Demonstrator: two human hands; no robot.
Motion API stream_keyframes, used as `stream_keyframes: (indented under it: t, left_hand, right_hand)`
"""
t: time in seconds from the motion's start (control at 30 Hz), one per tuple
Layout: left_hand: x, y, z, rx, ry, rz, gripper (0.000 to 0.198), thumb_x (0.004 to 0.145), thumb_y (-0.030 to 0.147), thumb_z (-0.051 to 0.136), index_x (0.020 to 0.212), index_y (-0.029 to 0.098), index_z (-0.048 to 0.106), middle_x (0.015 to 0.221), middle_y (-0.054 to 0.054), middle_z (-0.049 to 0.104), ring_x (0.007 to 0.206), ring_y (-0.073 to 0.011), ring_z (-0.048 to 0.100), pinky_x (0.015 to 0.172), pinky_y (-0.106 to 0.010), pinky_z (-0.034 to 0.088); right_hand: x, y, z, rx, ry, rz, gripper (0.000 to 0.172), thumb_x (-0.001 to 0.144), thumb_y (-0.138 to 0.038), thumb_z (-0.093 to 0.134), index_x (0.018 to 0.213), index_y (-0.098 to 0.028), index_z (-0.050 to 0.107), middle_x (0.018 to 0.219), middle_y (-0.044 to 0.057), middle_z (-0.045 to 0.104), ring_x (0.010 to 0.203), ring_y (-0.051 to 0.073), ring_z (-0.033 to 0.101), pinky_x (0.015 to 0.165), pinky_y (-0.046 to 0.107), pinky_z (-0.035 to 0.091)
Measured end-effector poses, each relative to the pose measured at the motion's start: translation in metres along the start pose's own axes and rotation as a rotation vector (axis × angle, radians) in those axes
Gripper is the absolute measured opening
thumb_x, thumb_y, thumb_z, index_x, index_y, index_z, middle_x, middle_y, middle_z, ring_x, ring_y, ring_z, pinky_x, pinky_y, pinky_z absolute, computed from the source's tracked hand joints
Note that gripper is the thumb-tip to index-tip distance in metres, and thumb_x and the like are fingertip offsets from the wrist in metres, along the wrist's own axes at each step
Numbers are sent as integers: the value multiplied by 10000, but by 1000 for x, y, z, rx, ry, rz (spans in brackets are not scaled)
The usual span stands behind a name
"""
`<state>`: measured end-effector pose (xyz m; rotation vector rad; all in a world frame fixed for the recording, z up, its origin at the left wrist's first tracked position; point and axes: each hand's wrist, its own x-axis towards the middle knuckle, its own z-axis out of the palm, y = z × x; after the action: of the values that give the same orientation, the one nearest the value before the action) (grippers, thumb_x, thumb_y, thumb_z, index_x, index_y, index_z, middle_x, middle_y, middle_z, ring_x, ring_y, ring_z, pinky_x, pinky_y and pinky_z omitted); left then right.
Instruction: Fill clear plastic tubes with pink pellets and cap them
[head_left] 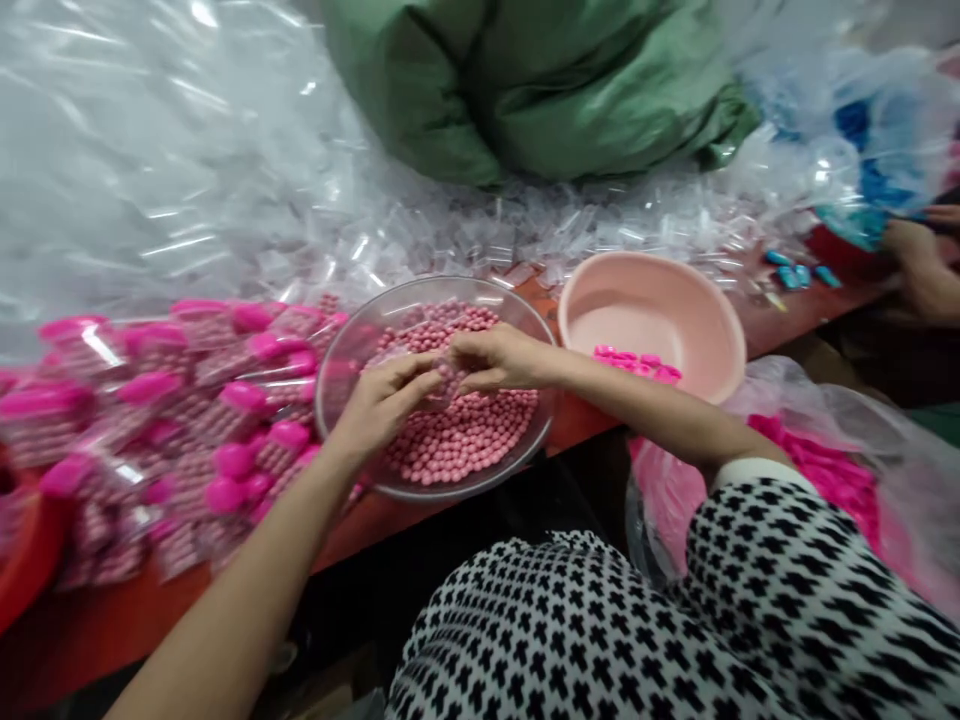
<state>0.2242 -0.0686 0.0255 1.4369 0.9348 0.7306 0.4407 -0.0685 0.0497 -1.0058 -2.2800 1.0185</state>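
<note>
A clear bowl point(465, 450) full of round pink beads point(442, 452) stands in front of me. Above the beads, my left hand point(381, 402) pinches a small clear plastic container point(445, 384) with pink beads showing through it. My right hand point(495, 358) meets it from the other side, fingers curled against the same container. The fingers partly cover the container, so its outline is hard to see. Left of the bowl lies a heap of filled clear containers with bright pink caps point(244, 398).
Right of the bowl is a peach basin point(720, 345) with several pink caps point(637, 365). Clear empty containers point(420, 235) pile up behind, below a green bundle point(570, 90). A red tub point(30, 560) stands far left; a co-worker's hand point(919, 255) is far right.
</note>
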Motion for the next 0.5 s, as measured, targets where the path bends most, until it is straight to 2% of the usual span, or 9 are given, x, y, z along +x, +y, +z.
stream_keyframes:
  t: [0.1,0.2,0.37,0.43,0.5]
  left_hand:
    - [1,0,-4,152,-1,30,581,764,606,770,1127,154,743,1225,-107,737,1070,-296,687,946,-454,591]
    - [1,0,-5,314,-49,97,512,788,592,746,1103,188,747,1200,-76,755,1113,-289,680,1052,-455,517]
    - [1,-2,0,475,-154,185,364,888,536,639,1051,226,739,1128,-43,767,1014,-238,690,959,-361,539]
    - [0,-3,1,505,-130,193,360,898,528,628,1069,229,731,1116,-39,766,1024,-234,686,956,-350,537]
    - [0,-3,1,522,-92,171,386,887,542,637,1095,230,730,1127,-39,764,1050,-240,686,981,-362,532]
  right_hand:
    - [-2,0,4,14,-10,49,214,845,-116,670,852,-193,470,761,-49,557,726,105,523,673,221,397]
    - [-8,-4,6,-157,-73,49,197,868,-128,690,885,-195,506,820,-42,596,779,107,524,705,223,393]
    - [-22,-11,15,-517,-168,53,61,996,-206,546,1050,-185,568,1011,9,675,772,124,542,643,260,364]
    - [-30,-10,14,-562,-169,63,85,1020,-229,514,1035,-189,588,1018,20,693,769,135,569,626,273,382]
    - [-43,-7,4,-533,-123,88,77,983,-265,608,1032,-205,608,1048,20,712,833,146,614,673,272,439]
